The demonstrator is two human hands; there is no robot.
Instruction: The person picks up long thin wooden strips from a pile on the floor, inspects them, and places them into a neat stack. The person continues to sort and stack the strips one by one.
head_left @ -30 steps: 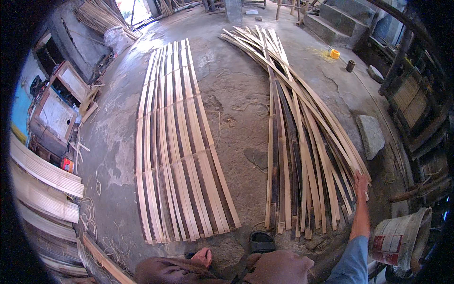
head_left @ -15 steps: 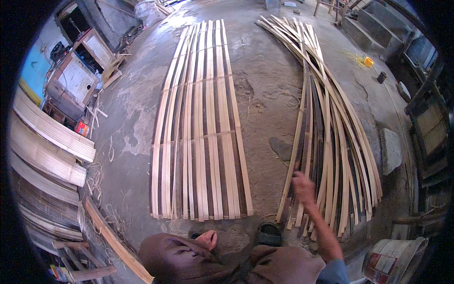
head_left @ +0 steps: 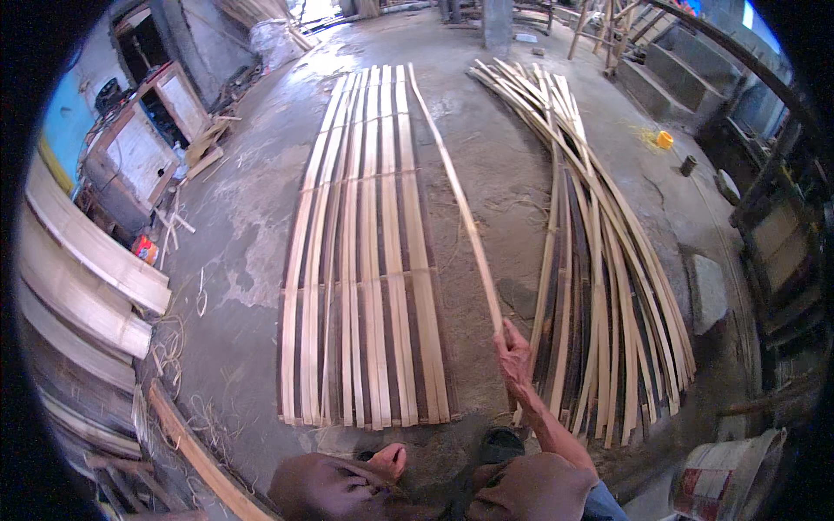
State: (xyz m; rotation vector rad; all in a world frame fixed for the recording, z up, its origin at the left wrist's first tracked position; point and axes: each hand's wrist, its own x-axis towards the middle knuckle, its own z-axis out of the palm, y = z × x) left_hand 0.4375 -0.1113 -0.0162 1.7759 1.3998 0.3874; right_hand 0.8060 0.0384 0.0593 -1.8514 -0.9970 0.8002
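Observation:
My right hand [head_left: 513, 358] is closed round the near end of a long pale split-bamboo strip [head_left: 469, 221]. The strip slants away to the far left, its far part beside a row of laid strips. That row of bamboo strips [head_left: 373, 304] lies side by side with dark gaps, stretching away from me. To the right of my hand is a crossed, loose pile of bamboo strips [head_left: 621, 286]. My left hand [head_left: 388, 460] is low by my left knee, partly hidden, with its fingers curled in and nothing visible in them.
Wide pale slats [head_left: 95, 252] are stacked at the left, with a wooden plank [head_left: 204, 451] nearer me. A white bucket [head_left: 725, 482] lies tilted at lower right. Beyond the pile are a flat stone slab [head_left: 708, 291] and a yellow container [head_left: 665, 140]. A pillar [head_left: 497, 30] stands at the back.
My right hand has moved left from the loose pile's edge and now grips a strip. That strip's near end has swung right, away from the laid row. The view has tipped up slightly.

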